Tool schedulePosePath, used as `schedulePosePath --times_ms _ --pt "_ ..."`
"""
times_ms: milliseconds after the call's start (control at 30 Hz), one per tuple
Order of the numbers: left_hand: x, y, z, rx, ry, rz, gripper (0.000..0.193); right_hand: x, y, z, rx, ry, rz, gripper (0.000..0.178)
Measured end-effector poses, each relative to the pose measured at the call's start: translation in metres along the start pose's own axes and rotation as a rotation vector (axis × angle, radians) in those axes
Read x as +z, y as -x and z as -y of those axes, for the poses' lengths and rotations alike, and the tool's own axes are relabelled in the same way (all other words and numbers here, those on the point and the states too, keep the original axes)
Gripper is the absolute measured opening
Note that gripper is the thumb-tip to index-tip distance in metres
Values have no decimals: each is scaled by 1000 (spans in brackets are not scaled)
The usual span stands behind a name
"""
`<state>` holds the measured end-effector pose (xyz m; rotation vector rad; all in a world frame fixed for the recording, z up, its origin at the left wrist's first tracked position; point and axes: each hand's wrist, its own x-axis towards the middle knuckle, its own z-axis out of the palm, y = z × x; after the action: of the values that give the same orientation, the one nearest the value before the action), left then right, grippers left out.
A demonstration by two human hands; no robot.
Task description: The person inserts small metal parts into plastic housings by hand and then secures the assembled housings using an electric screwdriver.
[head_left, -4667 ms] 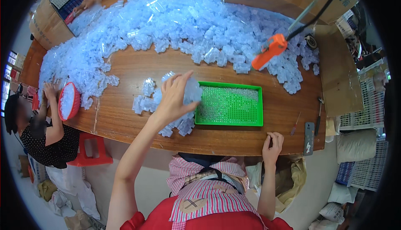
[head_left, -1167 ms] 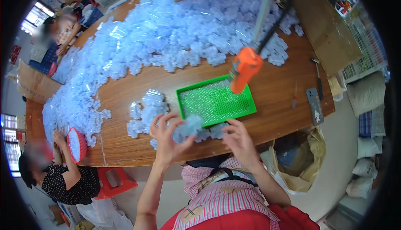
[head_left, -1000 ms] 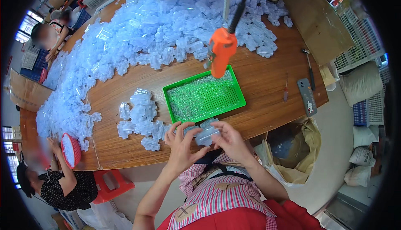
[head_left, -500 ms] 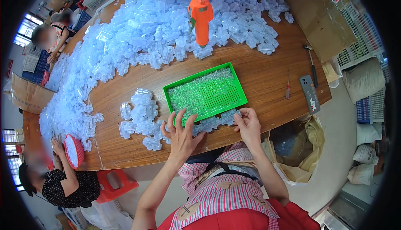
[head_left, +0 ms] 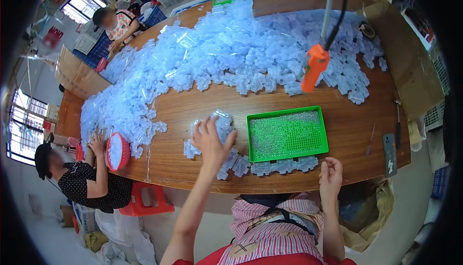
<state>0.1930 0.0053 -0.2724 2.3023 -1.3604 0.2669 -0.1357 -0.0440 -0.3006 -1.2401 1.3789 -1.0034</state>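
Observation:
My left hand (head_left: pixel 212 144) reaches with spread fingers over a small pile of clear bluish plastic pieces (head_left: pixel 223 120), its fingertips touching or just above them. A row of similar plastic pieces (head_left: pixel 284 165) lies along the near side of a green perforated tray (head_left: pixel 324 135). Many small shiny metal parts (head_left: pixel 275 125) cover part of the tray floor. Just right of the row's end is my right hand (head_left: pixel 330 178), apart from the pieces, with its fingers curled together. Whatever is between those fingers, if anything, is hidden.
A large heap of plastic pieces (head_left: pixel 212 48) spans the table's far side. An orange electric screwdriver (head_left: pixel 316 67) hangs above its right part. At right lie a screwdriver (head_left: pixel 370 142), phone (head_left: pixel 389 154) and hammer (head_left: pixel 398 123). A person (head_left: pixel 91 178) sits left beside a red basket (head_left: pixel 126 152).
The view has swung left, shifting the scene rightward. My left hand has moved from the tray's near corner to the small pile. My right hand has let go of the row's end piece.

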Motion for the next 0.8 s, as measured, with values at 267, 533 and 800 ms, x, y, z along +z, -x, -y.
schedulePosePath --times_ms 267,533,800 --pt "12 -28 28 2 432 70 78 3 11 11 -137 -55 38 14" --pt "4 55 -73 165 1101 -1 118 39 40 55 31 -332 441 43" --pt "16 95 -118 383 825 135 92 21 18 32 104 -399 169 32"
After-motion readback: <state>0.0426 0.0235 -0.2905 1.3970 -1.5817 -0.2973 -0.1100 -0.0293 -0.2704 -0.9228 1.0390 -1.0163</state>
